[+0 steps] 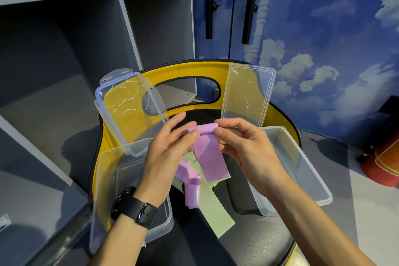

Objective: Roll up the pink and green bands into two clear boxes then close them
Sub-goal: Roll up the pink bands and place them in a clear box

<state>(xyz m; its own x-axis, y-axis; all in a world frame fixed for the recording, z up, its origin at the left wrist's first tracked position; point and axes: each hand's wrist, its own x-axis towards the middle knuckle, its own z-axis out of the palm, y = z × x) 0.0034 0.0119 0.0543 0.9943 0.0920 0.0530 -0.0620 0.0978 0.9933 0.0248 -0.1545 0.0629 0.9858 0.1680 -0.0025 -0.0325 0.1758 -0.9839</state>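
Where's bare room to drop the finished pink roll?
Both clear boxes, left box and right box, look empty. Bare black seat shows near the right forearm. Crowded in the middle: the left hand and right hand pinch the pink band over the green band.

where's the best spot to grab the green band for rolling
Take the green band at its free near end, which lies flat and uncovered on the black seat. Come from above and pinch across its width; its far part is buried under the pink band.
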